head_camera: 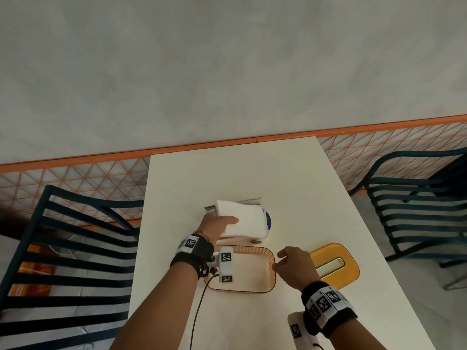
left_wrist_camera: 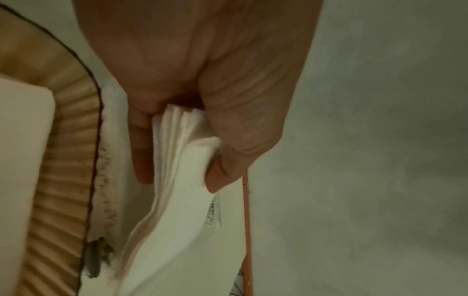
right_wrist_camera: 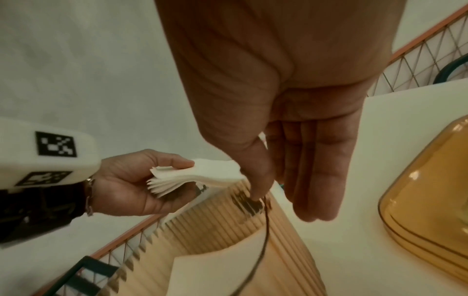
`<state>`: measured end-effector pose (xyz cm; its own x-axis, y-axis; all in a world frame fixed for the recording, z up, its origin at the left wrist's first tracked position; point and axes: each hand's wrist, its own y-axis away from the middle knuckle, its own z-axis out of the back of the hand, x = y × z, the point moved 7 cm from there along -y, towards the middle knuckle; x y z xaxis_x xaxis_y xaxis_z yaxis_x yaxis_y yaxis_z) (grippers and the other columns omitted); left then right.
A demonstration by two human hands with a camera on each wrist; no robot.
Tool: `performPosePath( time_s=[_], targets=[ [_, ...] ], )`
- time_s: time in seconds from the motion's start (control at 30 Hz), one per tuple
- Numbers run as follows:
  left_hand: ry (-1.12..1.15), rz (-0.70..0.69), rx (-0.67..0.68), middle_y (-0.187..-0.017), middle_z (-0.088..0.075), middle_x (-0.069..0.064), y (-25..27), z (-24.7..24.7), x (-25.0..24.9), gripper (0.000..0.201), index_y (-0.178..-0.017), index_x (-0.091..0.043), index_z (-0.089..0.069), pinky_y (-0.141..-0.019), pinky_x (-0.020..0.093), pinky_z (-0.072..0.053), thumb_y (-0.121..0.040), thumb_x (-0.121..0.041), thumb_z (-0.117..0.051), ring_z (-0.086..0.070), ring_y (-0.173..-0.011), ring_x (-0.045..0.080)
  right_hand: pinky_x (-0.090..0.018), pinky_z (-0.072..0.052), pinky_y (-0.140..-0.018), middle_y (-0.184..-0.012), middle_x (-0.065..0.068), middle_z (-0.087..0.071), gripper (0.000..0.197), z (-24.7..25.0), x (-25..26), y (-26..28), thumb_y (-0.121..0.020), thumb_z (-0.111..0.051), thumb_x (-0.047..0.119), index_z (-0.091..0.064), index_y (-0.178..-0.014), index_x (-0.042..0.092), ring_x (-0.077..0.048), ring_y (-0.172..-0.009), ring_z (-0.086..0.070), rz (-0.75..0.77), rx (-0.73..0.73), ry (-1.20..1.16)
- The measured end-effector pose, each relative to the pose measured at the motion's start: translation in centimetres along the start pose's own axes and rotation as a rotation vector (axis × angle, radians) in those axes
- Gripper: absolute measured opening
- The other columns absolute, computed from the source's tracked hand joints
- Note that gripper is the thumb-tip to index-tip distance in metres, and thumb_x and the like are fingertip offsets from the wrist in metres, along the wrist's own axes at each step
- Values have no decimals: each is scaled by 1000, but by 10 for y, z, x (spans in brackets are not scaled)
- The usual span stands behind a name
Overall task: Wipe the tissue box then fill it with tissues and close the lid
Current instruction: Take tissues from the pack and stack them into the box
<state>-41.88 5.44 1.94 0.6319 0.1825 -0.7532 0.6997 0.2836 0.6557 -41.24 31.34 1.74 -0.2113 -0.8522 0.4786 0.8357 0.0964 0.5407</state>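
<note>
My left hand (head_camera: 223,224) grips a thick stack of white tissues (head_camera: 242,221) above the table, just beyond the box. In the left wrist view thumb and fingers (left_wrist_camera: 220,170) pinch the stack (left_wrist_camera: 182,210) at one end. The amber ribbed tissue box (head_camera: 272,261) stands without its lid in front of me, with nothing visible inside it. Its yellow slotted lid (head_camera: 336,263) lies flat to the right. My right hand (head_camera: 279,261) is at the box's right end, fingers (right_wrist_camera: 316,180) straight, the thumb touching the rim of the box (right_wrist_camera: 222,230). The lid (right_wrist_camera: 430,210) lies beside it.
A torn tissue wrapper (head_camera: 249,200) with a purple and green print lies under the lifted stack. A black cable (head_camera: 199,306) runs from my left wrist over the white table (head_camera: 252,173). Dark slatted chairs stand left (head_camera: 75,248) and right (head_camera: 417,210), and an orange mesh railing (head_camera: 101,178) runs behind.
</note>
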Motion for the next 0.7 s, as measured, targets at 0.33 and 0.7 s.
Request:
performPosePath(
  time_s=[0.33,0.7],
  targets=[
    [14,-144,402,-114,-74,18,97,-8,-44,40,-115,-7,-72,-86,48,-59,-76,-3,-77,-71,-107,37,-32,-58,-80,-124,-5,-66,73,37,66,30,-67,-93,24,-55,-129,14,-20,-109,-67,328,275,-891],
    [-294,-57,-10,-94,-79,-6,75,29,51,22,-102,-21,-76,-90,42,-60,-80,-19,-76,-75,-91,16,-25,-50,-58,-92,-8,-75,22,-25,30,16,-85,-77,19,-73,-100,3,-19,-73,-67,15,285,-492]
  ],
)
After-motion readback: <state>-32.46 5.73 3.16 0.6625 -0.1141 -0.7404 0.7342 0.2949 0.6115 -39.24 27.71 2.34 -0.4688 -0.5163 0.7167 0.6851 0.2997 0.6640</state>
